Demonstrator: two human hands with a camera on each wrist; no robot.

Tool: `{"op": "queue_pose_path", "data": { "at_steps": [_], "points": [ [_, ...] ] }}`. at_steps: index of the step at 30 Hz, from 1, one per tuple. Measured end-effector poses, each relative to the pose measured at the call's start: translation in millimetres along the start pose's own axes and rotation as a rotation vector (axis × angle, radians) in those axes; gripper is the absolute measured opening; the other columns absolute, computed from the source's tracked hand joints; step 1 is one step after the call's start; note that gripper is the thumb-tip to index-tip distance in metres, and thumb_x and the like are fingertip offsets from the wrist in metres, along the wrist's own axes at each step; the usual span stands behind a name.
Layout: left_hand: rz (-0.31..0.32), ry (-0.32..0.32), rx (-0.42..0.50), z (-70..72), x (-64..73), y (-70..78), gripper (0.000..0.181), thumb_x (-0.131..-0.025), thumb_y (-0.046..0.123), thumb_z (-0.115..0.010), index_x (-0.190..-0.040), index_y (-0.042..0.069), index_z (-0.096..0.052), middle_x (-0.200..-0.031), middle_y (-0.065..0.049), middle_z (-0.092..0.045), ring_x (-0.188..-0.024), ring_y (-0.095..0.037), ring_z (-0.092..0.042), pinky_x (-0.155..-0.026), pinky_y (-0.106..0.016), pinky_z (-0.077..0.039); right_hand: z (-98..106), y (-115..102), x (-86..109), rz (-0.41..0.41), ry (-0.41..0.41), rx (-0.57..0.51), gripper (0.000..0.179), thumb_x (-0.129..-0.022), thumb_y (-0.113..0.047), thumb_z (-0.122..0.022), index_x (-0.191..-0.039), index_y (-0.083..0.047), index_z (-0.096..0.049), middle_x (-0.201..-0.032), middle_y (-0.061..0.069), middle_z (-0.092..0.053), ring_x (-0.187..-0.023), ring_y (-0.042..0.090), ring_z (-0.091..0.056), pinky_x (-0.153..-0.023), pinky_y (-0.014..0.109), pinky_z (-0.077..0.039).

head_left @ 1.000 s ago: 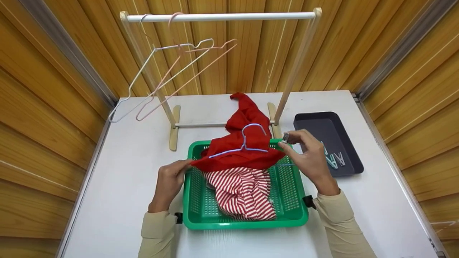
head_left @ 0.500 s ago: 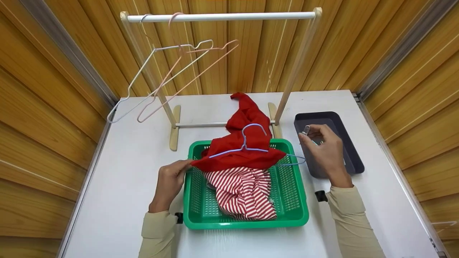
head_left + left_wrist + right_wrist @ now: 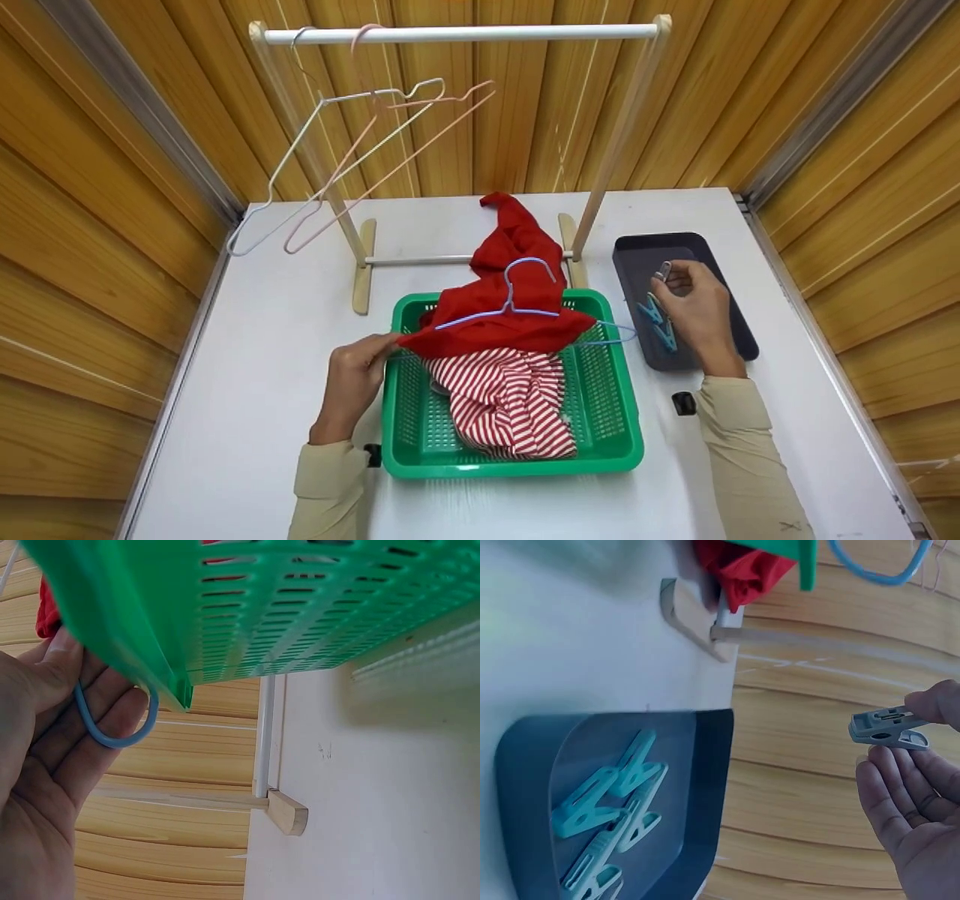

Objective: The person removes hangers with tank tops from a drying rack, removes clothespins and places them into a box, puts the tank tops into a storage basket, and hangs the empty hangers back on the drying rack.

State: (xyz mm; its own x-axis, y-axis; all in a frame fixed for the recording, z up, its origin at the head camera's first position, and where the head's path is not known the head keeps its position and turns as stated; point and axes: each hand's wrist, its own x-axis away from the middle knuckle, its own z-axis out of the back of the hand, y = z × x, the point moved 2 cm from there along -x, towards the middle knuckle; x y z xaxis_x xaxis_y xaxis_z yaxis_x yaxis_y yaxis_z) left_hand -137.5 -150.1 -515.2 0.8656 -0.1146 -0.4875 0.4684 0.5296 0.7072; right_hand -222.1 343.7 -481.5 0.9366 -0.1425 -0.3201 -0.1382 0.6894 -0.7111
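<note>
My left hand (image 3: pixel 354 382) pinches the left corner of a red garment (image 3: pixel 517 337), which lies over the green basket. A blue wire hanger (image 3: pixel 531 262) pokes up out of the garment. In the left wrist view, the rounded end of the hanger (image 3: pixel 116 742) curves across my fingers beside the basket's rim. My right hand (image 3: pixel 697 307) is above the dark tray, pinching a grey clothespin (image 3: pixel 889 727) between thumb and fingertips. Several teal and pale clothespins (image 3: pixel 585 802) lie in the tray. A red-and-white striped garment (image 3: pixel 510 405) is bunched inside the basket.
The green basket (image 3: pixel 510 471) stands at the table's front middle. Behind it is a rack with a white bar (image 3: pixel 480 33) and wooden legs. A white hanger (image 3: pixel 300 142) and a pink hanger (image 3: pixel 431 154) hang at its left. The dark tray (image 3: pixel 637 244) is to the right.
My right hand has moved right from the red garment's right corner to above the tray, carrying the clothespin. The hanger's right end shows beyond the cloth. My left hand stays in place.
</note>
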Motion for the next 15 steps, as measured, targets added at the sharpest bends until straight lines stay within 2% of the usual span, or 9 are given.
{"op": "queue_pose_path", "data": {
  "at_steps": [7, 15],
  "points": [
    [-0.007, 0.004, -0.002, -0.2, 0.9, -1.4, 0.026, -0.094, -0.010, -0.073, -0.118, -0.003, -0.079, -0.112, -0.011, -0.080, -0.101, -0.027, -0.078, -0.087, -0.036, -0.062, -0.1, 22.0, -10.0, -0.092, -0.044, 0.065, 0.034, -0.099, -0.005, -0.072, -0.127, 0.011, -0.063, -0.115, 0.025, -0.065, -0.104, 0.036, -0.066, -0.081, 0.018, -0.045],
    [-0.023, 0.016, -0.029, -0.1, 0.9, -1.4, 0.026, -0.092, -0.012, -0.075, -0.116, -0.004, -0.079, -0.108, -0.012, -0.080, -0.098, -0.028, -0.079, -0.085, -0.037, -0.063, 0.3, 51.2, -21.9, -0.181, -0.088, 0.129, 0.037, -0.097, -0.004, -0.068, -0.129, 0.014, -0.061, -0.117, 0.029, -0.065, -0.108, 0.040, -0.065, -0.086, 0.034, -0.050]
  ]
}}
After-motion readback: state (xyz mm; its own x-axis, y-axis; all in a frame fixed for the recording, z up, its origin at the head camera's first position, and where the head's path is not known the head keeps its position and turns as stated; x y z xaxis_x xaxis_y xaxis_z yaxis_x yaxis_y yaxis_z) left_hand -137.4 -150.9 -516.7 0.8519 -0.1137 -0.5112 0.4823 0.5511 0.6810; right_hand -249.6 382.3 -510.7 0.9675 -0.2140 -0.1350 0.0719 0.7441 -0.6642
